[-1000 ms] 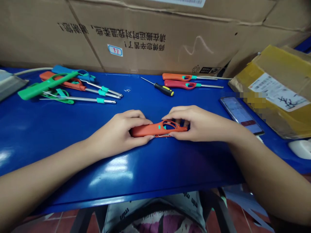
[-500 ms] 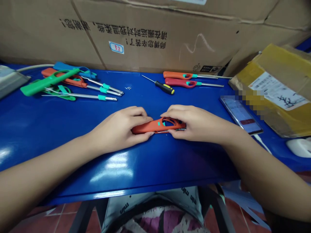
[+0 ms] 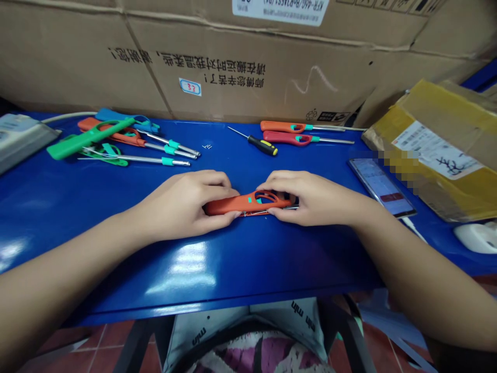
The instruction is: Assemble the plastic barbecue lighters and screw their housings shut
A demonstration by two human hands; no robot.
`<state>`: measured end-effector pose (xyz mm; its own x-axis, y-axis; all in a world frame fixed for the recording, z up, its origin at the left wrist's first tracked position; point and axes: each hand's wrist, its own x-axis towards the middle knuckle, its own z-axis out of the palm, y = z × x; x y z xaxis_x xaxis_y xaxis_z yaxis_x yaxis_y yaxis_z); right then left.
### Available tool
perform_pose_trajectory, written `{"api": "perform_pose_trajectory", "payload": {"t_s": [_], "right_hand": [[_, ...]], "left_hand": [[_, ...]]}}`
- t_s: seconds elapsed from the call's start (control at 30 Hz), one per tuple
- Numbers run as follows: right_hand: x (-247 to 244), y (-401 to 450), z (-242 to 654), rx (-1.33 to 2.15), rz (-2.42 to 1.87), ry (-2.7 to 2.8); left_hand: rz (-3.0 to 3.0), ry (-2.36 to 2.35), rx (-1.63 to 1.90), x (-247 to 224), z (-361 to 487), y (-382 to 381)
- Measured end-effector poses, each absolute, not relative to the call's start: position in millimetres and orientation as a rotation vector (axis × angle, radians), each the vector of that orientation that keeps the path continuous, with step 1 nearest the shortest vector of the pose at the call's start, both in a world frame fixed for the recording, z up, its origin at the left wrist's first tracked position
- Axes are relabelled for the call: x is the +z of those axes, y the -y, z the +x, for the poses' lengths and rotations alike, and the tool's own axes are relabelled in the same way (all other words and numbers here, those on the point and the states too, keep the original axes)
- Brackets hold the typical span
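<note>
An orange long-necked gas lighter (image 3: 236,203) lies across the blue table, held between my two hands. Its two casing halves stand slightly apart along the near side, where thin wires and metal show. A green piece is visible by the trigger opening. My left hand (image 3: 194,204) is closed round the handle end, thumb on the near side and fingers on the far side. My right hand (image 3: 297,199) pinches the casing at the trigger end and covers most of the metal tube there.
Behind lie a screwdriver (image 3: 263,145), a few small screws (image 3: 207,146), an orange lighter (image 3: 281,126) and a red lighter (image 3: 285,138). Several lighter parts, including a green casing (image 3: 91,139), are at left. A phone (image 3: 382,187) and a taped carton (image 3: 435,150) stand right; a large cardboard box (image 3: 217,31) backs the table.
The gap between the orange casing halves looks narrower at the trigger end. My left hand and the lighter have shifted slightly left; both hands keep their grip. The camera view has tilted up slightly.
</note>
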<state>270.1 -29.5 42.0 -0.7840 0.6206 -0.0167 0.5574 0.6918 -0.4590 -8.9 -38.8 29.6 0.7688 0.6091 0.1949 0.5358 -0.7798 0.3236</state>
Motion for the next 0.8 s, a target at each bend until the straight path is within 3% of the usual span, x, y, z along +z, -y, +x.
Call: {"api": "perform_pose_trajectory", "payload": {"t_s": [0.4, 0.8], "right_hand": [[43.2, 27.2, 274.5, 0.861, -0.938, 2.666], [43.9, 26.3, 273.9, 0.743, -0.861, 2.742]], "left_hand": [[2.74, -0.929, 0.364, 29.7, -7.6, 44.0], [2.727, -0.904, 0.325, 29.2, -8.4, 41.9]]}}
